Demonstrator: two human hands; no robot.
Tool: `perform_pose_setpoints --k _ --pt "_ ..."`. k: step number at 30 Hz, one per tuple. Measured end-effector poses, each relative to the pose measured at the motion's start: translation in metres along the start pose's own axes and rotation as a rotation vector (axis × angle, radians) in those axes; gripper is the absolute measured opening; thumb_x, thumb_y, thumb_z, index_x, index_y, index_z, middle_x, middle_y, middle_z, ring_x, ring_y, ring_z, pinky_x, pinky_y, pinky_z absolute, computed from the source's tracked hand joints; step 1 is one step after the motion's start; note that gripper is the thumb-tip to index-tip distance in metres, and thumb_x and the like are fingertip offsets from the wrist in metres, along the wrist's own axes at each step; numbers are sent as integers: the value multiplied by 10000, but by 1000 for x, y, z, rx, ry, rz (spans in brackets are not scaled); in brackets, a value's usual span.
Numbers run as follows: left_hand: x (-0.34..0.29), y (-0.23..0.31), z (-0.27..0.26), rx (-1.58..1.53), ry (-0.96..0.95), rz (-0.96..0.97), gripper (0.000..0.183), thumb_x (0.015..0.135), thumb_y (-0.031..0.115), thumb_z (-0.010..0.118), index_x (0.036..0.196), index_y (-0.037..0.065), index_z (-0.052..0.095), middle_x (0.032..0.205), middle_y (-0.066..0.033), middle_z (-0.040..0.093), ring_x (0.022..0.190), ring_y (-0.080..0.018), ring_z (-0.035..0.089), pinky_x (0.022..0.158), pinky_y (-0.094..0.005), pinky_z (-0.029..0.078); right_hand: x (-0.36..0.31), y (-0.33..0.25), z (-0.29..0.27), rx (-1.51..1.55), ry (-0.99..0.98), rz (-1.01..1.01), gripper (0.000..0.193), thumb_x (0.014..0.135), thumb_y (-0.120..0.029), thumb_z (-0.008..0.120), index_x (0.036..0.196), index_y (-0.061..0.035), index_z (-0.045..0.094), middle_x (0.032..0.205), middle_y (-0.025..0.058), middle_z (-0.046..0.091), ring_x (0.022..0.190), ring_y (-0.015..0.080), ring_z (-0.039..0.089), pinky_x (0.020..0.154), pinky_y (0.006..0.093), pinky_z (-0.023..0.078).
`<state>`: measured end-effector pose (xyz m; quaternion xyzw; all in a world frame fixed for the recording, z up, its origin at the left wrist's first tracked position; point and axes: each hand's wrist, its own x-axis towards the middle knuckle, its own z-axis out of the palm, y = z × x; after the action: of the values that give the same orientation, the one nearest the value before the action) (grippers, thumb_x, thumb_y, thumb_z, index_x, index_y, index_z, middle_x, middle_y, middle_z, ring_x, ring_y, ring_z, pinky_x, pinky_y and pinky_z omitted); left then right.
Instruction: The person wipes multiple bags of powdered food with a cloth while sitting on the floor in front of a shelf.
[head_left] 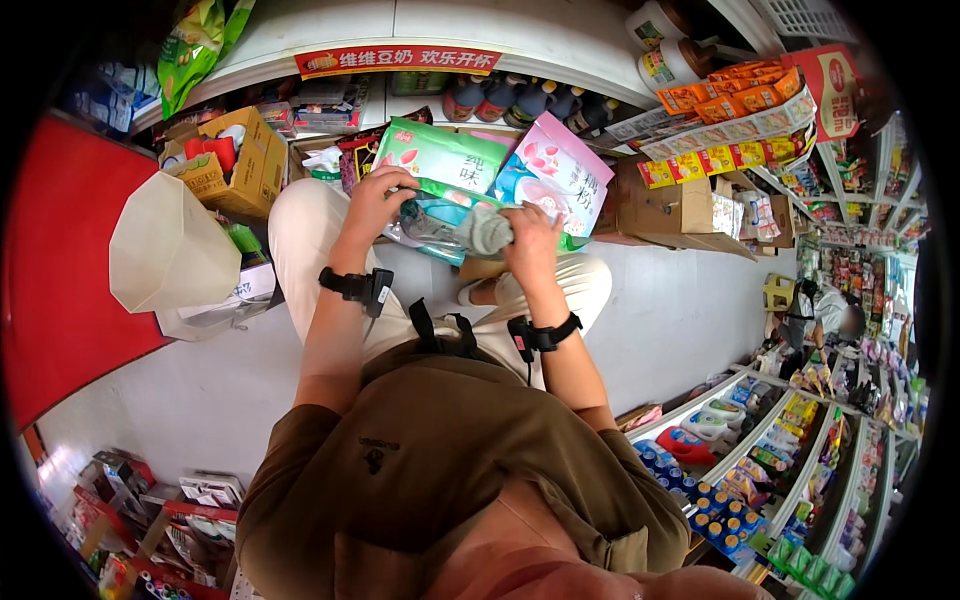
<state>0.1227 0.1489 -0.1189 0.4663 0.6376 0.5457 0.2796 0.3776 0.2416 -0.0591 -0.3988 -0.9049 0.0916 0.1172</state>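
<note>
My left hand is closed at the lower left edge of a green food bag, its fingers curled over the bag's border. In my right hand is a bunched grey cloth, pressed against the front of the packages. A pink bag with a flower print leans just beyond the right hand. Below the green bag, a shiny teal and clear package lies between my two hands, partly covered by the cloth. Both bags stand tilted in front of the low shelf, above my knees.
Dark-capped bottles line the low shelf behind the bags. An open carton and a white bin stand on the left, another carton on the right. Orange sachets hang at upper right. A person is farther down the aisle.
</note>
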Motion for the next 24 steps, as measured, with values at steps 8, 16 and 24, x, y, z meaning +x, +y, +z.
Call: perform_pose_setpoints --k 8,16,24 --pt "-4 0 2 146 95 100 174 749 -25 684 915 23 706 922 -87 666 843 -223 644 685 -306 507 42 -77 26 162 25 -251 464 626 44 675 1062 -113 661 1052 77 640 1187 276 538 1061 635 290" --pt "-4 9 0 27 34 -49 124 750 20 699 869 33 726 885 -48 656 672 -162 619 569 -287 486 15 -31 13 57 20 -132 514 578 47 692 1044 -171 690 1005 27 659 1148 271 540 1071 646 250" --pt "-3 9 3 86 25 2 121 760 42 697 878 37 726 910 -35 666 685 -162 622 585 -286 486 -30 45 -12 -81 35 60 503 573 42 704 1027 -173 713 1018 60 674 1130 279 553 1063 663 260"
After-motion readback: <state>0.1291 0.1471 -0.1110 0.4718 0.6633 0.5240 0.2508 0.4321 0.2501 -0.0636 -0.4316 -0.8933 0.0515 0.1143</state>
